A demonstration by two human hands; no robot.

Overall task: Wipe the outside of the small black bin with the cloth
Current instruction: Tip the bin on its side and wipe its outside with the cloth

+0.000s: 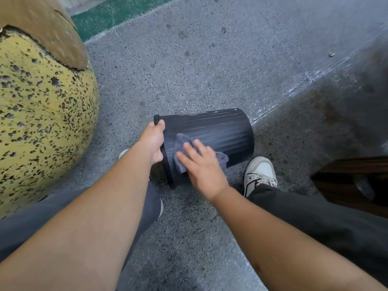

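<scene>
The small black bin [218, 133] lies tipped on its side on the stone floor, ribbed wall up, its rim toward me on the left. My left hand [152, 141] grips that rim, thumb over the edge. My right hand [201, 164] lies flat, fingers spread, pressing a grey cloth [183, 143] against the bin's side near the rim. Part of the cloth sticks out beyond my fingers on both sides.
A big yellow speckled stone ball [42, 114] with a brown patch stands close on the left. My right shoe [260, 173] sits just right of the bin, and my legs flank it. A dark wooden object [352, 181] is at the right. Grey stone floor [210, 59] stretches ahead.
</scene>
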